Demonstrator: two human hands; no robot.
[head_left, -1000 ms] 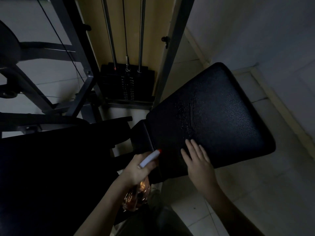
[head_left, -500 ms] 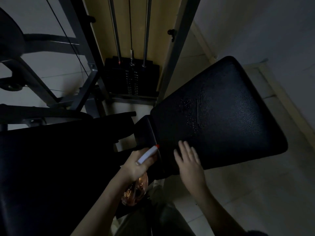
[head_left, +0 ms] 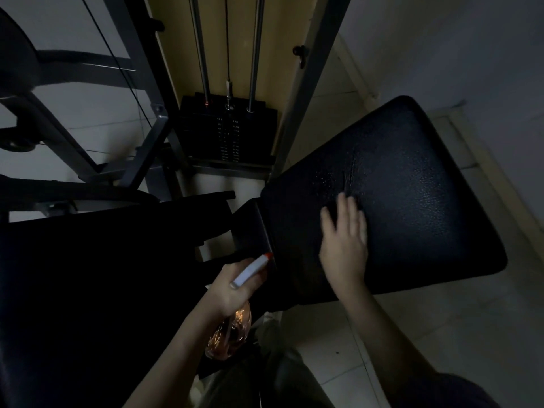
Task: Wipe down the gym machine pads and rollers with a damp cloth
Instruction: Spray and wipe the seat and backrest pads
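Note:
A black padded seat [head_left: 418,201] of the gym machine fills the right middle, with a patch of spray droplets near its centre left. My right hand [head_left: 344,240] lies flat on the pad with fingers spread, just below the droplets; any cloth under it is hidden in the dark. My left hand [head_left: 235,287] grips a spray bottle [head_left: 232,331] with an amber body and a white nozzle with a red tip [head_left: 253,267], pointing at the pad's near left edge. A second large black pad [head_left: 88,290] sits at the lower left.
The weight stack [head_left: 228,134] with two guide rods and a cable stands behind, between grey frame posts [head_left: 306,92]. More frame bars and a cable [head_left: 117,54] cross the upper left. Pale floor tiles [head_left: 441,334] and a wall lie to the right.
My right hand has slid up the seat pad from its near edge towards the droplets. The left hand keeps the spray bottle in about the same place.

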